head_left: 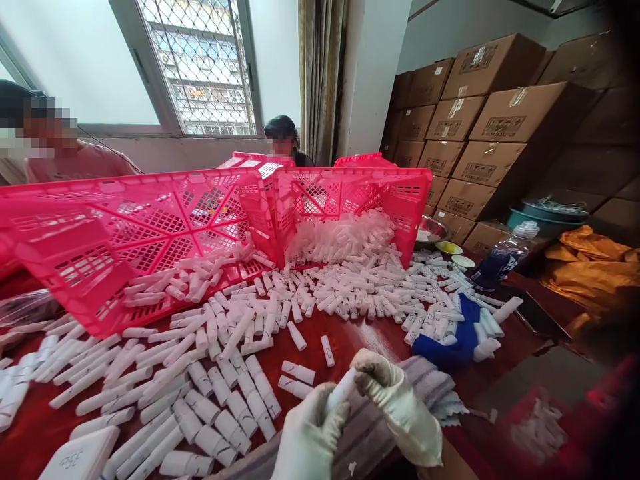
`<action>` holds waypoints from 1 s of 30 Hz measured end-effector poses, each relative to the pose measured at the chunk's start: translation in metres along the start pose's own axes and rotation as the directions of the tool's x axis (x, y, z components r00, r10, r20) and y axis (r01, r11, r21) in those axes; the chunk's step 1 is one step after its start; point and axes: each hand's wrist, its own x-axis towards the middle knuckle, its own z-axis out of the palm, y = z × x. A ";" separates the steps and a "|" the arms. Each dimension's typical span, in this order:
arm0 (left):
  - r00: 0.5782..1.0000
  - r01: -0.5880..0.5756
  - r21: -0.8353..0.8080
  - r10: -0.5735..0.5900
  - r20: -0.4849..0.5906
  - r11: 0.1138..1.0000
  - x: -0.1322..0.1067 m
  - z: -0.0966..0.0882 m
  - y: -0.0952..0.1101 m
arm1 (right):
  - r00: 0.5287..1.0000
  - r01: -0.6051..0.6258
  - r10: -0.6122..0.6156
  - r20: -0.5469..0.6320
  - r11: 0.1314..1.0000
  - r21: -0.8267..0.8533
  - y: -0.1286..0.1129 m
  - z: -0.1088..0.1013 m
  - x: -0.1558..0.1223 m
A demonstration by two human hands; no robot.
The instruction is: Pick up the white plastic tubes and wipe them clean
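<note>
Both my hands wear pale gloves and meet at the front edge of the table around one small white tube. My left hand closes on its lower end with thumb and fingers. At the upper end, the fingertips of my right hand pinch it. Under my hands lies a grey striped cloth. Just beyond my left hand are loose white tubes with dark marks, and one more tube stands a little farther off.
Pink crates lie tipped on the red table, with many white tubes spilling out. A blue cloth, a bottle and orange fabric are at right. A white box sits front left. Two people sit beyond; cartons are stacked behind.
</note>
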 end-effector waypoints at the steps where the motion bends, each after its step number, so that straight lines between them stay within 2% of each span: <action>1: 0.980 0.127 -0.166 -0.099 0.170 0.978 -0.001 -0.002 0.001 | 0.999 0.006 -0.006 0.042 1.000 0.016 -0.003 -0.003 -0.001; 3: 0.857 0.396 -0.410 -0.169 0.488 0.821 -0.003 -0.005 0.000 | 0.991 0.013 -0.019 0.133 0.999 0.052 -0.006 -0.009 -0.005; 4: 0.798 0.493 -0.472 -0.164 0.580 0.730 -0.004 -0.005 -0.001 | 0.985 0.015 -0.026 0.168 0.998 0.063 -0.005 -0.014 -0.008; 5: 0.760 0.556 -0.503 -0.159 0.630 0.662 -0.006 -0.004 -0.002 | 0.982 0.011 -0.025 0.188 0.997 0.074 -0.003 -0.018 -0.010; 6: 0.743 0.584 -0.510 -0.163 0.650 0.631 -0.007 -0.002 -0.001 | 0.982 0.003 -0.019 0.188 0.996 0.086 -0.001 -0.022 -0.012; 7: 0.756 0.572 -0.504 -0.176 0.630 0.647 -0.008 0.002 0.000 | 0.984 -0.009 -0.007 0.175 0.996 0.092 0.002 -0.025 -0.014; 8: 0.794 0.519 -0.475 -0.195 0.576 0.711 -0.009 0.007 0.002 | 0.988 -0.020 0.006 0.152 0.996 0.092 0.005 -0.028 -0.016; 9: 0.854 0.419 -0.413 -0.197 0.481 0.808 -0.010 0.012 0.004 | 0.993 -0.031 0.021 0.120 0.996 0.083 0.008 -0.030 -0.017; 10: 0.926 0.272 -0.307 -0.161 0.341 0.912 -0.010 0.017 0.007 | 0.995 -0.045 0.039 0.087 0.997 0.069 0.009 -0.032 -0.017; 11: 0.980 0.111 -0.157 -0.082 0.180 0.981 -0.011 0.022 0.010 | 0.997 -0.060 0.057 0.049 0.997 0.054 0.009 -0.032 -0.018; 12: 0.999 -0.020 0.013 0.019 0.043 1.000 -0.011 0.025 0.012 | 0.997 -0.073 0.073 0.012 0.996 0.042 0.008 -0.031 -0.019; 13: 0.993 -0.101 0.161 0.110 -0.047 0.982 -0.012 0.027 0.013 | 0.996 -0.083 0.084 -0.032 0.996 0.039 0.005 -0.029 -0.019; 15: 0.972 -0.168 0.336 0.213 -0.100 0.927 -0.013 0.029 0.012 | 0.991 -0.093 0.096 -0.090 0.995 0.040 -0.002 -0.023 -0.020; 18: 0.956 -0.218 0.399 0.278 -0.098 0.891 -0.014 0.026 0.008 | 0.989 -0.115 0.115 -0.090 0.993 0.004 -0.013 -0.014 -0.021; 20: 0.957 -0.217 0.335 0.267 -0.110 0.917 -0.016 0.022 0.008 | 0.990 -0.112 0.110 -0.085 0.994 -0.021 -0.018 -0.012 -0.021; 21: 0.975 -0.178 0.240 0.204 -0.085 0.954 -0.016 0.019 0.010 | 0.992 -0.095 0.094 -0.080 0.995 -0.017 -0.020 -0.012 -0.021; 22: 0.995 -0.101 0.095 0.102 -0.010 0.990 -0.017 0.016 0.012 | 0.996 -0.073 0.073 -0.056 0.997 -0.007 -0.021 -0.012 -0.020; 23: 0.993 0.023 -0.083 -0.014 0.117 0.996 -0.017 0.013 0.014 | 0.999 -0.048 0.048 -0.014 0.999 0.005 -0.022 -0.014 -0.020; 24: 0.955 0.183 -0.254 -0.110 0.276 0.950 -0.017 0.010 0.017 | 0.999 -0.019 0.019 0.041 1.000 0.013 -0.024 -0.016 -0.020; 25: 0.889 0.340 -0.379 -0.162 0.429 0.861 -0.017 0.007 0.020 | 0.995 0.010 -0.012 0.099 1.000 0.015 -0.025 -0.019 -0.020; 26: 0.819 0.463 -0.454 -0.173 0.547 0.761 -0.017 0.005 0.021 | 0.988 0.040 -0.041 0.151 0.999 0.008 -0.025 -0.021 -0.021; 27: 0.771 0.538 -0.492 -0.163 0.616 0.685 -0.016 0.004 0.022 | 0.978 0.073 -0.070 0.195 0.997 -0.005 -0.026 -0.023 -0.021; 28: 0.748 0.566 -0.507 -0.146 0.648 0.650 -0.016 0.005 0.023 | 0.969 0.101 -0.094 0.228 0.995 -0.019 -0.025 -0.025 -0.023; 29: 0.749 0.557 -0.510 -0.132 0.649 0.656 -0.016 0.008 0.022 | 0.961 0.121 -0.110 0.253 0.992 -0.027 -0.024 -0.026 -0.025; 30: 0.768 0.524 -0.502 -0.127 0.627 0.688 -0.017 0.012 0.019 | 0.956 0.127 -0.115 0.269 0.991 -0.030 -0.021 -0.027 -0.027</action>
